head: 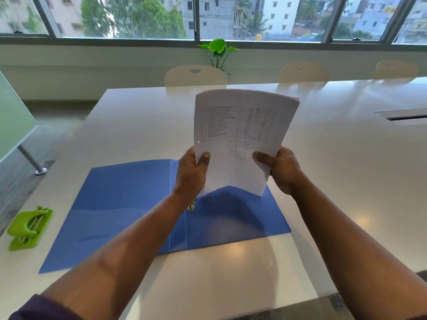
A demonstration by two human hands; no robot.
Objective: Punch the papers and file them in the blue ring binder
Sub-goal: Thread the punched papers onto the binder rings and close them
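Note:
I hold a stack of white papers (pixel 240 135) upright above the table, printed with a table and some handwriting. A punched hole shows near its left edge. My left hand (pixel 193 174) grips the stack's lower left edge, thumb on the front. My right hand (pixel 280 169) grips the lower right edge the same way. Below them the blue ring binder (pixel 120 204) lies open and flat on the white table (pixel 346 169). One metal ring (pixel 191 207) shows at its spine, just under my left wrist. A green hole punch (pixel 30 228) sits at the table's left edge.
Cream chairs (pixel 196 76) stand along the table's far side, with a green plant (pixel 217 50) behind them under the windows. A cable slot (pixel 404 116) is set in the table at the right. A frosted glass panel (pixel 11 121) stands at the left.

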